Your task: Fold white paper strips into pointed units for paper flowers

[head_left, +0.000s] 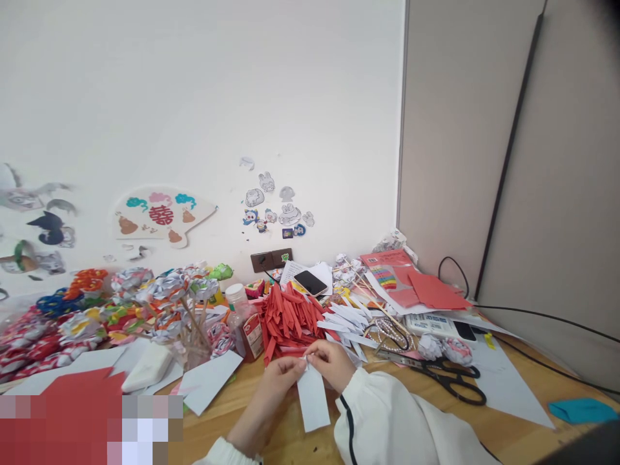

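Both hands meet over the front middle of the wooden table. My left hand pinches the upper end of a white paper strip between thumb and fingers. On the same end, my right hand closes from the other side. The strip's lower part hangs flat toward me; the pinched end is mostly hidden by the fingers. Just beyond the hands lies a heap of red folded paper pieces. Beside it on the right is a pile of white folded paper pieces.
Black-handled scissors lie at right near a white sheet. A jar with a white lid stands left of the red heap. Paper flowers on sticks crowd the left. A phone rests at the back, and cables cross the right.
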`<action>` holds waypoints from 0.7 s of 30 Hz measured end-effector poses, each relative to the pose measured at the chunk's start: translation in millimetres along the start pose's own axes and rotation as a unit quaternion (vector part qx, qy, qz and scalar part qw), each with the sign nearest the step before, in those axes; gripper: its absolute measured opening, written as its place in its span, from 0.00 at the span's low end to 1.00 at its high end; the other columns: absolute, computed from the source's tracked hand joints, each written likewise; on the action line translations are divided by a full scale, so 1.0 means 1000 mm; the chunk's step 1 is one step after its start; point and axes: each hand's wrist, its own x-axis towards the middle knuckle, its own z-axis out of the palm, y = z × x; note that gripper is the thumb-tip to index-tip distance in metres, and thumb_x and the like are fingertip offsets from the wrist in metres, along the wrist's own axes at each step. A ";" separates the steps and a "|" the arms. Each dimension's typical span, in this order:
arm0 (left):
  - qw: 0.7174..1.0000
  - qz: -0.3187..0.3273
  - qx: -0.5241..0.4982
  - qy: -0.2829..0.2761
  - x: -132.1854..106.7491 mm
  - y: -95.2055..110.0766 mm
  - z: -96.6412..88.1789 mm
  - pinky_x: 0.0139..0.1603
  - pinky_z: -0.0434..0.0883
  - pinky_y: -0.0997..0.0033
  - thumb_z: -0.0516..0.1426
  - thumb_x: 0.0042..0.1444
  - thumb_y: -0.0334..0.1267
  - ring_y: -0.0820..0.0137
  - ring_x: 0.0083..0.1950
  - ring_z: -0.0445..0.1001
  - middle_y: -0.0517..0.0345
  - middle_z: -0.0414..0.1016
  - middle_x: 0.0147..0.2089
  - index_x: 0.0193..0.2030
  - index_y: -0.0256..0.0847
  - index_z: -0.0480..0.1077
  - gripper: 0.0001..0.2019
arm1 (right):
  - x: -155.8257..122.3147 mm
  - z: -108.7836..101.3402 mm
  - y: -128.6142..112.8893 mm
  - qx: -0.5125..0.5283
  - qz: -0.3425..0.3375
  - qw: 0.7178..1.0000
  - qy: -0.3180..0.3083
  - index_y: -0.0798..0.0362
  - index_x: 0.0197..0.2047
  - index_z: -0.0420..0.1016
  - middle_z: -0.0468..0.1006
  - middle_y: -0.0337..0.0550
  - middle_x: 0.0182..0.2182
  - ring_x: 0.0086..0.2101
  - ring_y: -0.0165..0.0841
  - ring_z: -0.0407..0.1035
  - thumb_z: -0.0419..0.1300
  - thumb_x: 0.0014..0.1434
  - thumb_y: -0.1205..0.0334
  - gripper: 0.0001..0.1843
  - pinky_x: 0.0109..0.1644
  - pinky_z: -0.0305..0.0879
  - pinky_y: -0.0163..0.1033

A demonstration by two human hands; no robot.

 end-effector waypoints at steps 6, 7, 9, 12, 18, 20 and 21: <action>0.998 0.017 0.061 0.021 0.002 -0.001 -0.001 0.22 0.56 0.77 0.61 0.34 0.51 0.77 0.21 0.59 0.63 0.64 0.18 0.19 0.34 0.68 0.19 | -0.001 0.000 -0.001 0.008 0.005 1.000 -0.005 0.56 0.29 0.70 0.61 0.32 0.16 0.19 0.23 0.55 0.53 0.48 0.67 0.06 0.23 0.50 0.29; 0.997 0.022 0.070 0.024 0.002 -0.002 -0.002 0.21 0.55 0.77 0.60 0.35 0.52 0.77 0.20 0.58 0.63 0.64 0.18 0.20 0.34 0.68 0.19 | -0.001 0.000 -0.001 0.009 0.005 1.000 -0.008 0.56 0.29 0.70 0.61 0.32 0.16 0.19 0.23 0.55 0.53 0.48 0.67 0.06 0.23 0.50 0.29; 0.994 0.040 0.097 0.035 0.004 -0.005 -0.003 0.21 0.54 0.77 0.59 0.36 0.53 0.77 0.20 0.57 0.64 0.62 0.17 0.19 0.34 0.67 0.20 | -0.001 0.000 -0.001 0.003 0.001 1.000 -0.012 0.56 0.30 0.70 0.62 0.33 0.17 0.20 0.24 0.56 0.53 0.49 0.66 0.06 0.23 0.51 0.29; 0.985 0.072 0.150 0.043 0.005 -0.008 -0.004 0.21 0.54 0.77 0.57 0.39 0.52 0.77 0.20 0.57 0.64 0.61 0.16 0.17 0.34 0.66 0.19 | -0.002 0.000 0.000 -0.016 -0.009 1.000 -0.014 0.56 0.28 0.69 0.62 0.33 0.17 0.20 0.24 0.56 0.54 0.48 0.66 0.05 0.24 0.51 0.30; 0.980 0.081 0.183 0.014 0.004 -0.009 -0.002 0.23 0.58 0.75 0.56 0.41 0.51 0.73 0.23 0.63 0.60 0.67 0.19 0.22 0.33 0.69 0.18 | -0.001 0.000 0.000 -0.035 -0.006 0.999 0.002 0.56 0.24 0.65 0.63 0.34 0.18 0.22 0.25 0.57 0.53 0.48 0.67 0.04 0.26 0.53 0.30; 0.979 0.086 0.186 0.019 0.004 -0.010 -0.002 0.24 0.59 0.75 0.56 0.40 0.50 0.72 0.23 0.64 0.60 0.67 0.19 0.21 0.34 0.69 0.17 | -0.001 0.001 0.001 -0.038 0.007 0.999 0.006 0.56 0.23 0.64 0.62 0.33 0.18 0.21 0.25 0.56 0.52 0.48 0.66 0.05 0.25 0.52 0.30; 0.978 0.088 0.188 0.025 0.004 -0.010 -0.002 0.24 0.59 0.75 0.56 0.40 0.50 0.72 0.23 0.64 0.61 0.67 0.19 0.21 0.34 0.69 0.17 | -0.001 0.001 0.002 -0.041 0.011 0.999 0.005 0.56 0.23 0.64 0.61 0.33 0.17 0.21 0.25 0.56 0.52 0.49 0.66 0.05 0.25 0.51 0.30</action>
